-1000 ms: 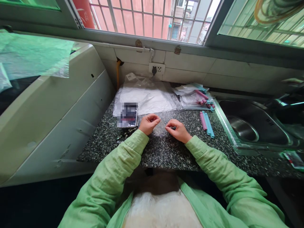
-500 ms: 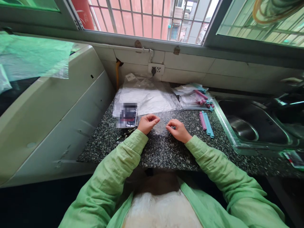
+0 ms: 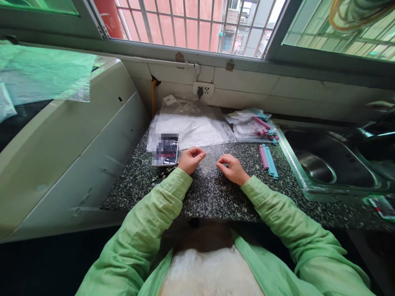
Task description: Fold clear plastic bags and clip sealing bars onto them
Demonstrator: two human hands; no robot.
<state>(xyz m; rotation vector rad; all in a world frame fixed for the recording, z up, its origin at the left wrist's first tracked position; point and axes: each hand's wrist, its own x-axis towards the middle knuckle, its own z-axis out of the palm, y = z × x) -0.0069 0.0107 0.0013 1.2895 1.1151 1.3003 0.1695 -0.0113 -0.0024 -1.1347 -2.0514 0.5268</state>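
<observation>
A small clear plastic bag point(image 3: 207, 163) spans the gap between my hands, just over the dark speckled counter point(image 3: 212, 197); its outline is faint. My left hand point(image 3: 191, 159) pinches it at the left, thumb against curled fingers, and a thin pale edge shows past the thumb tip. On the other side, my right hand point(image 3: 233, 169) is closed in a pinch at the bag's right edge. Pink and blue bag clips point(image 3: 269, 161) lie to the right of my right hand. A phone point(image 3: 169, 150), partly blurred out, rests beside my left hand.
Large clear bags point(image 3: 197, 125) lie flat behind my hands. More bags with pink and blue clips point(image 3: 262, 125) are heaped at the back right. A steel sink point(image 3: 333, 158) is at the right, a pale appliance point(image 3: 101, 135) at the left. A wall socket point(image 3: 207, 89) holds a plug.
My left hand has risen slightly, and the pale bag edge by its thumb now shows more. The right hand has barely moved.
</observation>
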